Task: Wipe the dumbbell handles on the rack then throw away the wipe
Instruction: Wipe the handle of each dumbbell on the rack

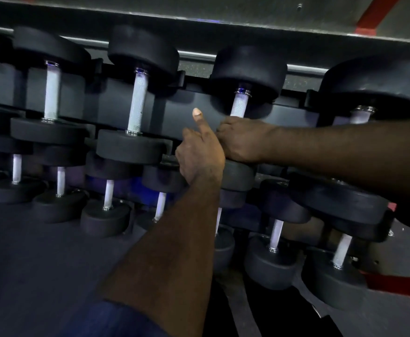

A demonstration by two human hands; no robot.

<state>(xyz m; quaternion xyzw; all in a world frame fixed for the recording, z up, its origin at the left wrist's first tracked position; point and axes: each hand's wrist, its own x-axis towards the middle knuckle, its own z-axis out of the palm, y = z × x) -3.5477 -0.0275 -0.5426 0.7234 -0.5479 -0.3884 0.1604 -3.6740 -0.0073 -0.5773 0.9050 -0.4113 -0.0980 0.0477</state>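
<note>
Two hands at one dumbbell (247, 69): right hand (241, 139) grips its handle (240, 105), left hand's (199, 154) hold unclear.

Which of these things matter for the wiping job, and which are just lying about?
Job: right hand gripping a top-row dumbbell handle; left hand beside it; neighbouring handle. No wipe shows.
Just there: red bar; dark floor.
</note>
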